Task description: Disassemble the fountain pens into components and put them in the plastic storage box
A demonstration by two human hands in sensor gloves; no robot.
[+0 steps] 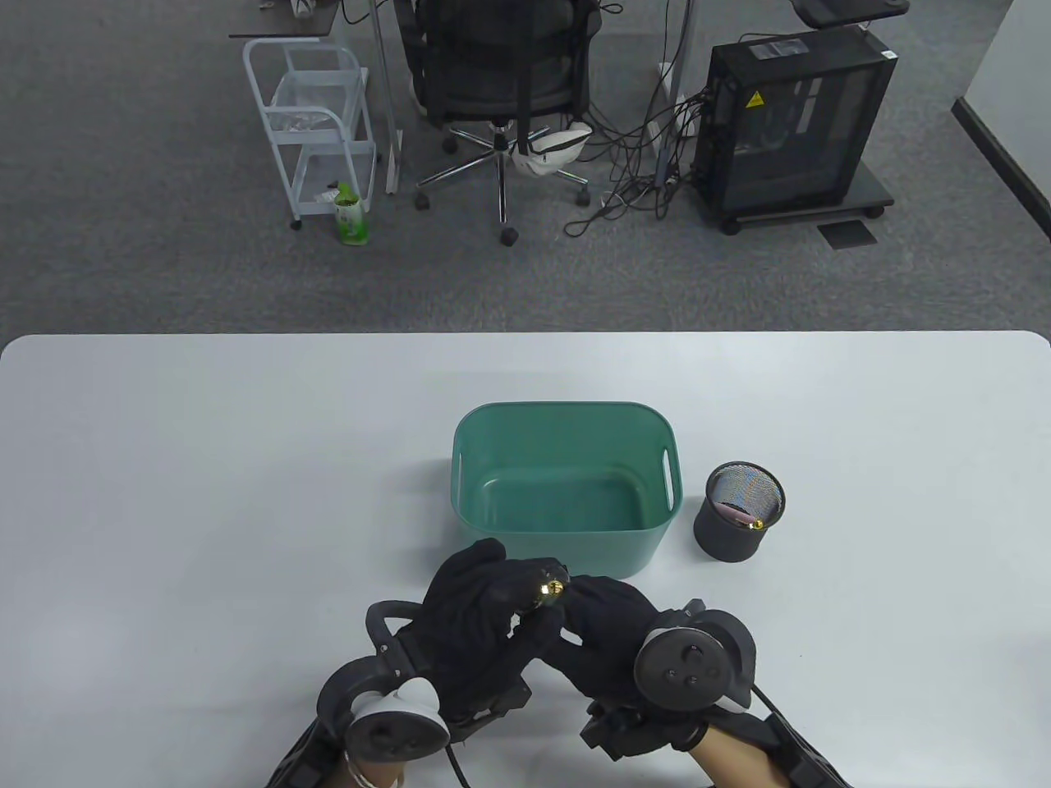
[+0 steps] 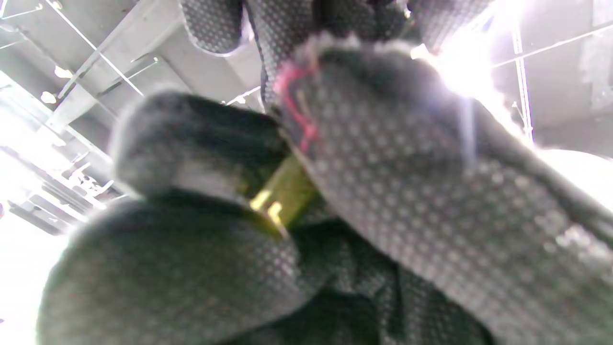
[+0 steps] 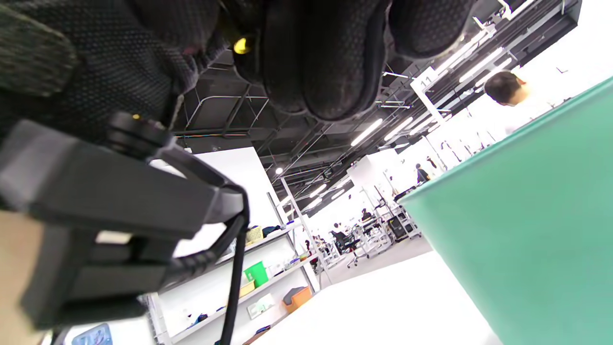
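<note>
Both gloved hands meet just in front of the green plastic storage box (image 1: 566, 435), near the table's front edge. Between them is a fountain pen (image 1: 552, 588), of which only a gold end shows in the table view. My left hand (image 1: 493, 607) curls its fingers around the pen; in the left wrist view a gold band of the pen (image 2: 285, 194) shows between thumb and fingers. My right hand (image 1: 603, 628) grips the pen from the right; a gold spot of the pen (image 3: 242, 45) shows between its fingers (image 3: 330, 57). The box looks empty.
A black mesh pen cup (image 1: 741, 510) stands right of the box, with a pink and gold pen (image 1: 749, 519) inside. The box's green wall (image 3: 527, 230) fills the right side of the right wrist view. The white table (image 1: 205, 492) spreads to both sides.
</note>
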